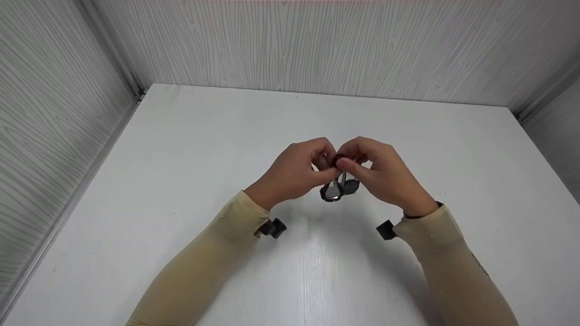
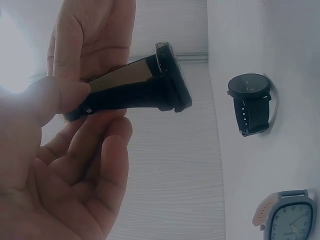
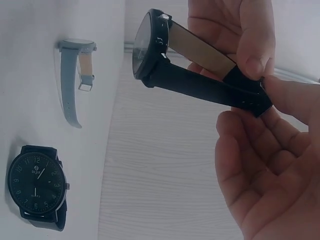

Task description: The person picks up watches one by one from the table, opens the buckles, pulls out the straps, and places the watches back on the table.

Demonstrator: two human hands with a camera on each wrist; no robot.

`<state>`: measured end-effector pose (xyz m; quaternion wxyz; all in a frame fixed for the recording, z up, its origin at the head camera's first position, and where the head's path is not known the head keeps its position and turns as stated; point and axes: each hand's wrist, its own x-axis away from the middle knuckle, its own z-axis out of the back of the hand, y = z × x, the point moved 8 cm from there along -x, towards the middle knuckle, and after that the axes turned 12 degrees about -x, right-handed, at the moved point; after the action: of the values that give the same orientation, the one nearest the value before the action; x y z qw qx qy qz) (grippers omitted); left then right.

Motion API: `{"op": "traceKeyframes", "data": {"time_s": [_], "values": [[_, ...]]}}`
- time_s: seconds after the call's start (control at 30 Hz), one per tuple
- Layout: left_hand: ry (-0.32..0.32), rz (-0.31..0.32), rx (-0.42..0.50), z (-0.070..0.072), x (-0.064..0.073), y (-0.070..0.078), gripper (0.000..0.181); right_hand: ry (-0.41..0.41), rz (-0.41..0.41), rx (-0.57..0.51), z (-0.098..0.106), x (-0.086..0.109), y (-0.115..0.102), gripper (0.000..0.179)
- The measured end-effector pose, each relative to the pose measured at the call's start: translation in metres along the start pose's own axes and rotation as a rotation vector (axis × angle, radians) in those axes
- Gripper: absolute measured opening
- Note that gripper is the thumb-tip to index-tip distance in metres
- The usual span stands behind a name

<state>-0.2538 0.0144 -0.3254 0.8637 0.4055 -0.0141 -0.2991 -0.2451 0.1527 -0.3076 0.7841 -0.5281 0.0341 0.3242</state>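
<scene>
Both hands meet over the table, pinching the strap of a black wristwatch (image 2: 130,92) with a tan lining. In the head view my left hand (image 1: 299,167) comes from the left and my right hand (image 1: 380,170) from the right, fingertips together. The strap ends are gathered between the thumbs and fingers, partly hidden. From there the strap forms a loop, and the round black watch case (image 3: 150,47) hangs at its far end, as the right wrist view shows. Dark watch parts show just below the hands in the head view.
On the table lie a round black watch (image 3: 37,182) with white numerals and a light blue-grey square-faced watch (image 2: 290,222). A wood-grain panel (image 1: 290,45) stands along the back edge, another panel (image 1: 41,127) along the left. Black wrist mounts (image 1: 386,230) stick out from the sleeves.
</scene>
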Motion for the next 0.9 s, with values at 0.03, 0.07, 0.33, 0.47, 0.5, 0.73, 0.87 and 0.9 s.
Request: {"op": "traceKeyframes", "data": {"time_s": [0.03, 0.07, 0.33, 0.47, 0.5, 0.73, 0.87, 0.9], "values": [[-0.005, 0.002, -0.005, 0.000, 0.000, 0.000, 0.013, -0.001, 0.000, 0.000, 0.000, 0.000, 0.000, 0.011], [-0.010, 0.005, -0.010, 0.000, 0.000, 0.001, 0.015, -0.002, 0.000, 0.002, 0.000, 0.000, 0.000, 0.011], [-0.027, 0.008, 0.000, 0.000, -0.001, 0.001, 0.024, 0.009, -0.017, -0.009, 0.001, 0.000, 0.001, 0.012], [-0.021, 0.022, 0.032, 0.000, 0.000, 0.001, 0.022, 0.030, -0.014, -0.023, 0.005, 0.001, -0.001, 0.010], [-0.020, 0.025, 0.036, 0.000, 0.000, 0.001, 0.021, 0.034, -0.011, -0.027, 0.006, 0.002, -0.002, 0.009], [0.017, -0.002, 0.015, 0.000, 0.000, 0.005, 0.014, 0.045, -0.043, -0.025, 0.009, 0.003, -0.002, 0.007], [0.062, -0.044, 0.041, 0.004, 0.001, 0.008, 0.011, 0.055, -0.074, -0.072, 0.010, 0.002, -0.001, 0.009], [0.072, -0.055, 0.051, 0.005, 0.001, 0.009, 0.010, 0.058, -0.081, -0.094, 0.011, 0.003, 0.000, 0.009]]}}
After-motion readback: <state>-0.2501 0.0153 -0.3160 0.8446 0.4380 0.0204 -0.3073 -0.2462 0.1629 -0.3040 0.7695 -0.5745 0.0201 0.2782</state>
